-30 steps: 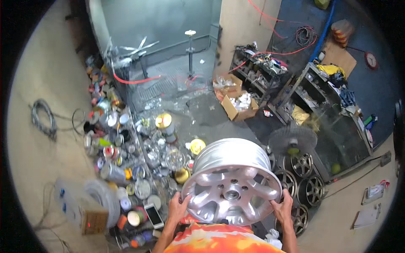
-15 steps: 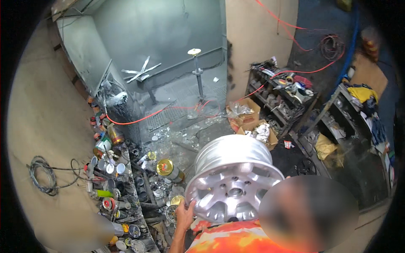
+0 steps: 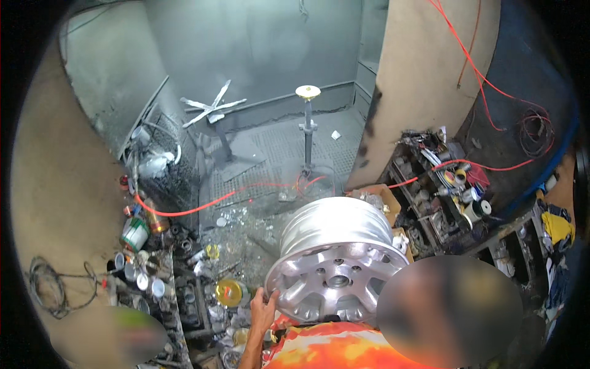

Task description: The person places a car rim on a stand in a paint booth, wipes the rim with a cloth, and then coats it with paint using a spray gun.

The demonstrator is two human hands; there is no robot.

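A silver alloy wheel rim (image 3: 338, 280) without a tyre is held in front of my body, its spoked face tilted up toward me and its barrel pointing away. My left hand (image 3: 263, 310) grips the rim's left edge, thumb and fingers closed round the lip. On the right side a blurred patch covers the place where my right arm reaches the rim, so that hand and its fingers are hidden. The rim's lower edge is close against my orange and white shirt (image 3: 335, 344).
Ahead, a grey booth holds a post stand with a round top (image 3: 308, 92) and a cross-shaped stand (image 3: 214, 111). A red hose (image 3: 184, 213) crosses the floor. Cans and cups crowd the left bench, near a gold-topped can (image 3: 230, 293). A cluttered shelf (image 3: 430, 215) and cardboard box (image 3: 388, 203) stand right.
My view has shifted closer to the booth, and its stands look larger. The rim stays in front of me, with my left hand still on its left edge. My right fingertips no longer show.
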